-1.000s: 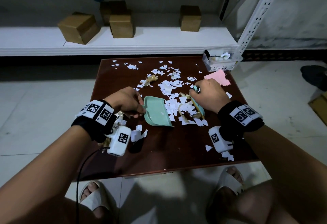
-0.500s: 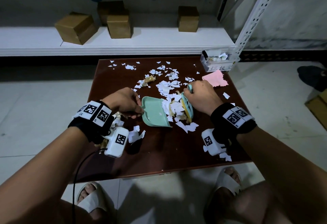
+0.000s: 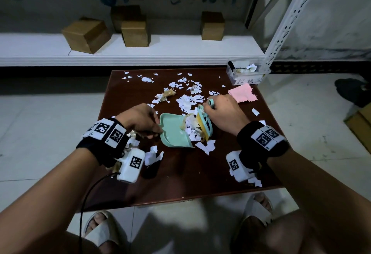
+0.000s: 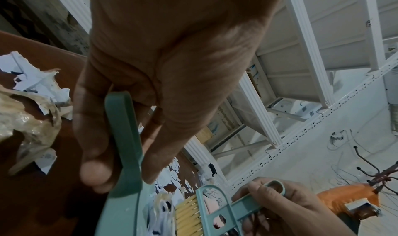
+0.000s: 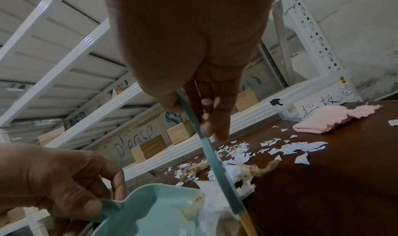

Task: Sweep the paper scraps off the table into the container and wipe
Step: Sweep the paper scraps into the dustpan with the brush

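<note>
Left hand (image 3: pixel 140 120): its grip is closed on the dustpan (image 3: pixel 173 131) handle, holding the pan flat on the table (image 3: pixel 180 173).
Right hand (image 3: pixel 224 116): its grip is closed around the brush (image 3: pixel 203 122), bristles at the pan's mouth.
Scraps (image 3: pixel 188 101): piled against the brush, others scattered across the far half of the table.
Container (image 3: pixel 248 73): far right corner.
Cloth (image 3: pixel 243 93): just in front of the container.

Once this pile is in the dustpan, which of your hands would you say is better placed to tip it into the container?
Left, probably. The left hand already grips the dustpan by its handle, while the right hand holds the brush. The container is on the far right corner, though.
</note>
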Motion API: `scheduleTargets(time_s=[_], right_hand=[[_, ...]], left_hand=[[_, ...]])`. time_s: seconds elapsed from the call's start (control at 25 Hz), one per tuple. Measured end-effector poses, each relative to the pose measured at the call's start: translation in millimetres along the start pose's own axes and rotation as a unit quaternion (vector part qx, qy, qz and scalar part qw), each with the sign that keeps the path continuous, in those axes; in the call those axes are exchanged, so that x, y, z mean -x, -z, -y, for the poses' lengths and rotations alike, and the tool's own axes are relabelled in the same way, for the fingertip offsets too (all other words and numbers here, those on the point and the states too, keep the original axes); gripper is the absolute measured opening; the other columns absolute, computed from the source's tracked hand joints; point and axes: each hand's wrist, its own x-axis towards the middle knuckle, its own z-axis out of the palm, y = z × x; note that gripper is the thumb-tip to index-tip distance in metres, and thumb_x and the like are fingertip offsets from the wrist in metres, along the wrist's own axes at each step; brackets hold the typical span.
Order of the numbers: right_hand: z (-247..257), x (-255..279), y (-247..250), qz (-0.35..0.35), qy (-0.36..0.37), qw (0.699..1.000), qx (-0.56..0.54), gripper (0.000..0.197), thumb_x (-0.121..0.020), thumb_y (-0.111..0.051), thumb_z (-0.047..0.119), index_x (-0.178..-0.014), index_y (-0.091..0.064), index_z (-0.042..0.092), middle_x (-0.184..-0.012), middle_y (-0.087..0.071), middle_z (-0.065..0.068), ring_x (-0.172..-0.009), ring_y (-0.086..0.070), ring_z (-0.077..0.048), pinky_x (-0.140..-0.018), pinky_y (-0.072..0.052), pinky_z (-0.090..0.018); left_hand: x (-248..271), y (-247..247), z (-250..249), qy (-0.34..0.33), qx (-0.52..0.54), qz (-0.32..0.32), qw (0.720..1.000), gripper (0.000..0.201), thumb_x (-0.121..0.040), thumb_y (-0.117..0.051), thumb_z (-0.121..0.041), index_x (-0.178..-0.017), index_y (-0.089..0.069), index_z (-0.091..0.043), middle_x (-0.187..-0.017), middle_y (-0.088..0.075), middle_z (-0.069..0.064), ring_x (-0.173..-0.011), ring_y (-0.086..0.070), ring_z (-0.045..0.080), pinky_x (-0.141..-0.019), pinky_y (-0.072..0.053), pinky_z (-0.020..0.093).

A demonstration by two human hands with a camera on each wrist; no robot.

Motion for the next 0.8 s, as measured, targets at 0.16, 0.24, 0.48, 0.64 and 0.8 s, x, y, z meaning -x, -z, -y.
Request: scheduleTargets(time_s=[0.16,0.24,0.48,0.64,0.8], right_hand=[[5,1,10,-0.026,0.016,1.000,0.006,0.040,-0.097,-0.050,0.032,-0.066,-0.050,0.006,-0.060,-0.052,-0.008,-0.060,-0.051,-0.029,-0.058,-0.042,-0.042],[4,1,18,-0.043,0.014,0.999,0.011,0.039,-0.099,-0.051,0.032,-0.067,-0.052,0.009,-0.062,-0.054,-0.008,-0.062,-0.052,-0.029,-0.058,-0.041,-0.040],[-25,-9,39,-0.082,-0.050,0.991,0.093,0.036,-0.102,-0.049,0.034,-0.081,-0.063,0.008,-0.085,-0.067,-0.019,-0.081,-0.064,-0.037,-0.074,-0.052,-0.042],[-40,-10,27,-0.028,-0.086,0.987,0.131,0.036,-0.102,-0.045,0.033,-0.080,-0.057,0.007,-0.089,-0.063,-0.022,-0.089,-0.063,-0.040,-0.075,-0.045,-0.039],[-33,-11,17,0.002,-0.100,0.992,0.077,0.037,-0.099,-0.047,0.032,-0.074,-0.055,0.006,-0.080,-0.056,-0.015,-0.080,-0.056,-0.035,-0.071,-0.037,-0.033]], left_hand=[[0,2,0,0.006,0.005,-0.006,1.000,0.030,-0.088,-0.078,-0.004,-0.112,-0.063,0.005,-0.104,-0.074,0.030,-0.084,-0.068,0.034,-0.095,-0.056,0.058],[-1,3,1,0.007,0.006,-0.007,1.000,0.030,-0.086,-0.079,-0.003,-0.110,-0.064,0.005,-0.103,-0.074,0.030,-0.082,-0.069,0.033,-0.094,-0.057,0.058],[-1,4,2,0.010,-0.018,-0.021,1.000,0.026,-0.083,-0.080,0.002,-0.106,-0.069,0.004,-0.102,-0.075,0.025,-0.079,-0.071,0.030,-0.088,-0.061,0.050],[-3,4,1,0.017,-0.041,-0.019,0.999,0.025,-0.081,-0.076,0.013,-0.104,-0.070,0.003,-0.100,-0.076,0.026,-0.084,-0.073,0.035,-0.091,-0.060,0.052],[-4,3,-2,0.022,-0.065,-0.010,0.998,0.027,-0.078,-0.079,0.011,-0.103,-0.072,0.004,-0.096,-0.078,0.023,-0.093,-0.076,0.038,-0.092,-0.060,0.051]])
